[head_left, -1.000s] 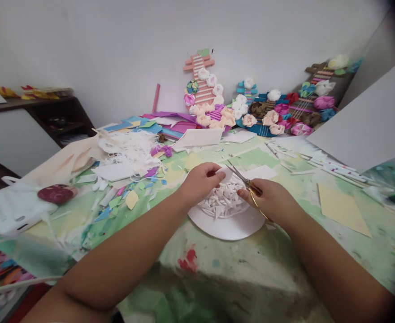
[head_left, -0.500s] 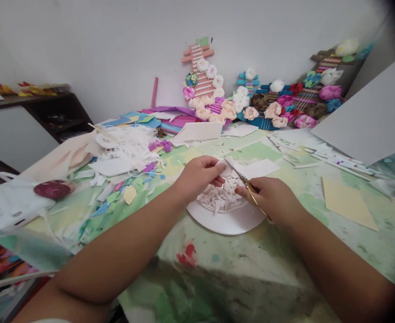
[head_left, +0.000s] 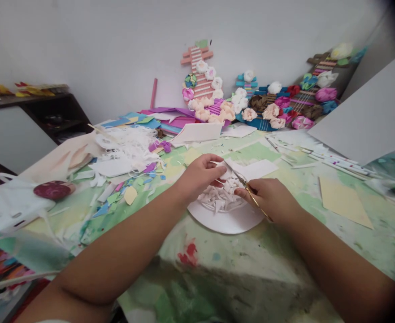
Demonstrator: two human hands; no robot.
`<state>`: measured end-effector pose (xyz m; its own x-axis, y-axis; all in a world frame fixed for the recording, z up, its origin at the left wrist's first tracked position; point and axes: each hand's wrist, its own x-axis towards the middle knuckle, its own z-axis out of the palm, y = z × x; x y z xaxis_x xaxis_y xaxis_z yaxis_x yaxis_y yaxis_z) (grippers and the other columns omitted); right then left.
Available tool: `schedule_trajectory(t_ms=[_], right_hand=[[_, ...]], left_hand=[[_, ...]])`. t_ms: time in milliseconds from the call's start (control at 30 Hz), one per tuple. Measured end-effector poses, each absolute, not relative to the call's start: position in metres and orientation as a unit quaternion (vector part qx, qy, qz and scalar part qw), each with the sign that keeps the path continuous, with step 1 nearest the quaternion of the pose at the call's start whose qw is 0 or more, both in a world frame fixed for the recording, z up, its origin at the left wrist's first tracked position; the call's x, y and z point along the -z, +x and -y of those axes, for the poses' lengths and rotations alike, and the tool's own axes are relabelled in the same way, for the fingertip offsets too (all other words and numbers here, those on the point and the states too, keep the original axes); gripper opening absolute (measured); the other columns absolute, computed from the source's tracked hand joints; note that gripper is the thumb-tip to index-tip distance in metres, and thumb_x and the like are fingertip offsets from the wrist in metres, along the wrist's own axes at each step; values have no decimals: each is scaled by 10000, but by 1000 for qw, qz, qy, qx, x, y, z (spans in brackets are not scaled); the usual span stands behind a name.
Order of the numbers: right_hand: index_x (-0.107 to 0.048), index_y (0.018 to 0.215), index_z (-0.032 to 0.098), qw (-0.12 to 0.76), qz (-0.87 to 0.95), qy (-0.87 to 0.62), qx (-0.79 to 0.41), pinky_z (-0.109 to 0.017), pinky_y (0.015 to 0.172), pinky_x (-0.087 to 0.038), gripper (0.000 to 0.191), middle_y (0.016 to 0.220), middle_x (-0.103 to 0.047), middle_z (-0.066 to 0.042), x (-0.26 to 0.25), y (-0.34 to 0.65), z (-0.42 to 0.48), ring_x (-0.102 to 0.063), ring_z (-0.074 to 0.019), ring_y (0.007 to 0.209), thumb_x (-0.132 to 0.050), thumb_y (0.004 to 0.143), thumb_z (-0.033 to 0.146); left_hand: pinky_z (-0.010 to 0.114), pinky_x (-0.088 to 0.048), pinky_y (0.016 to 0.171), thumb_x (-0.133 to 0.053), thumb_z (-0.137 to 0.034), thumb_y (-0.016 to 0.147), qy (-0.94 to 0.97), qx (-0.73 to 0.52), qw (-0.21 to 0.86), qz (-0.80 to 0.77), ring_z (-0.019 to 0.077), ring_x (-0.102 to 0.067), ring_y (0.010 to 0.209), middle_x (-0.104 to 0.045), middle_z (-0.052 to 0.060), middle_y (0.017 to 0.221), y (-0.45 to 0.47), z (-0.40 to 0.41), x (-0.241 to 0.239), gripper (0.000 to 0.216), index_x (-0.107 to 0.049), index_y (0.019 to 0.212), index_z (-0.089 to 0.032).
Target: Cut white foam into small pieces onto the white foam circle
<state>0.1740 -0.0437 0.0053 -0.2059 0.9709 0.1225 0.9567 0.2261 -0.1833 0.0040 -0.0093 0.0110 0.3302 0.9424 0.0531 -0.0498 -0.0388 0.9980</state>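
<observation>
My left hand [head_left: 206, 175] pinches a small white paper piece [head_left: 223, 171] above the middle of the table, its fingers hiding part of it. My right hand [head_left: 271, 198] grips gold-handled scissors [head_left: 250, 188], whose blades point up and left toward that paper. Whether the blades are parted is too small to tell. Below both hands lies a round white card [head_left: 229, 225], heaped with cut white paper scraps [head_left: 221, 200]. Just behind it rests a flat white paper strip [head_left: 258, 168].
At left are a tangle of white string [head_left: 126, 146], coloured paper scraps [head_left: 130, 195], a white adapter-like box [head_left: 15, 204] and a dark red oval object [head_left: 53, 190]. Guitar-shaped crafts with paper flowers [head_left: 204, 85] lean on the wall. A cream sheet [head_left: 343, 202] and paper sticks [head_left: 338, 161] lie right.
The white paper between my left fingers has turned and shows less of its face. Both hands stay nearly in place, and the view has shifted slightly.
</observation>
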Motion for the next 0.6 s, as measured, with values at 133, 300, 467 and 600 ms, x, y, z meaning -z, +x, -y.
schedule_trajectory(t_ms=[133, 300, 467, 600], right_hand=[[-391, 470, 163, 136, 795, -581, -109, -213, 425, -213, 470, 439, -406, 13, -5, 178, 46, -362, -89, 442, -325, 681, 578], [-431, 564, 153, 150, 795, -505, -300, -211, 421, -246, 409, 478, -418, 15, -7, 182, 49, -385, -91, 458, -336, 708, 524], [-410, 556, 152, 173, 804, -480, -305, -209, 422, -233, 346, 489, -373, 31, -4, 185, 47, -357, -81, 465, -390, 709, 462], [-403, 540, 149, 193, 826, -462, -260, -209, 430, -216, 313, 499, -317, 43, -5, 186, 48, -309, -70, 471, -444, 686, 423]], left_hand=[[296, -449, 669, -528, -181, 647, 615, -425, 598, -289, 115, -517, 782, -491, 32, 917, -1, 7, -10, 391, -415, 1018, -232], [291, -404, 746, -570, -130, 610, 680, -372, 611, -162, 179, -467, 943, -455, 69, 1067, -5, 13, -16, 365, -470, 956, -188], [286, -408, 727, -599, -93, 582, 675, -392, 604, -163, 151, -502, 863, -506, 58, 981, -2, 18, -18, 421, -445, 964, -184], [295, -403, 743, -621, -124, 565, 673, -388, 617, -126, 142, -516, 825, -538, 41, 875, -2, 19, -19, 339, -482, 872, -164]])
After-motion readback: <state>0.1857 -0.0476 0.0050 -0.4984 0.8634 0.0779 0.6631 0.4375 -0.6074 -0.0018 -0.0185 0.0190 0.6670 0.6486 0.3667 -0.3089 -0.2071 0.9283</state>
